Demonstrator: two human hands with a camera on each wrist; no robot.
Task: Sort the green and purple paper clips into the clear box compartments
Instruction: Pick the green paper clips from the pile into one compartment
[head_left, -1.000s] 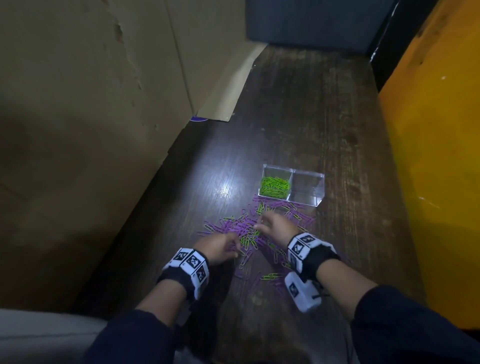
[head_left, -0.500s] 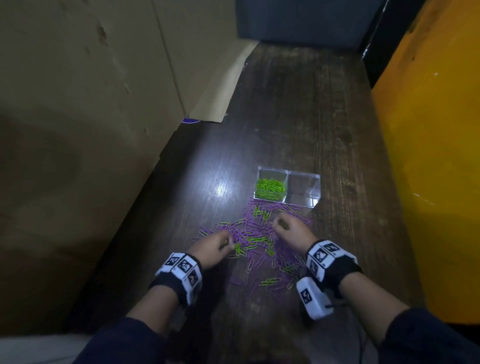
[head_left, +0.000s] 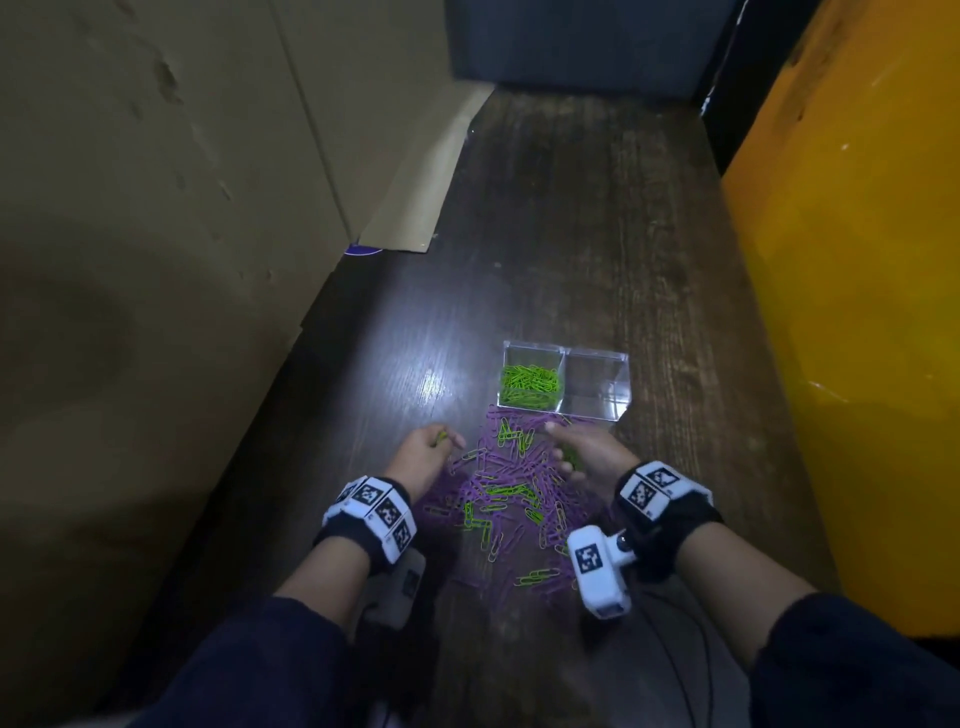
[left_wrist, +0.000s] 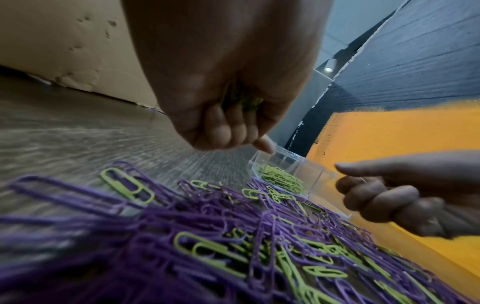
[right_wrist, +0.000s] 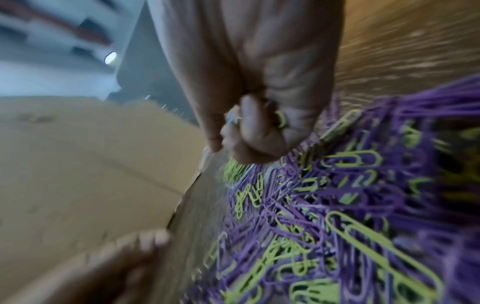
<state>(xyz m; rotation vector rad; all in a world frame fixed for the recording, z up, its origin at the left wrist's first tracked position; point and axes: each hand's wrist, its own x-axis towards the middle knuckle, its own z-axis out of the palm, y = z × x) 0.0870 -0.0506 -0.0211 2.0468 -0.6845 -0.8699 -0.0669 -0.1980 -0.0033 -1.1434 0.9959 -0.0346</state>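
While both wrist views are blurring, the left hand (head_left: 423, 453) is cupping green clips (left_wrist: 240, 100) half-hidden in its curled fingers. Right hand (head_left: 582, 453) is clutching green clips too, count unclear. Mixed pile (head_left: 511, 493) is lying just before the clear box (head_left: 597, 358); greens filling its left compartment.

Glossy dark wood table (head_left: 571, 234), clear box (head_left: 597, 387) seemingly plastic, matt cardboard (head_left: 156, 208)
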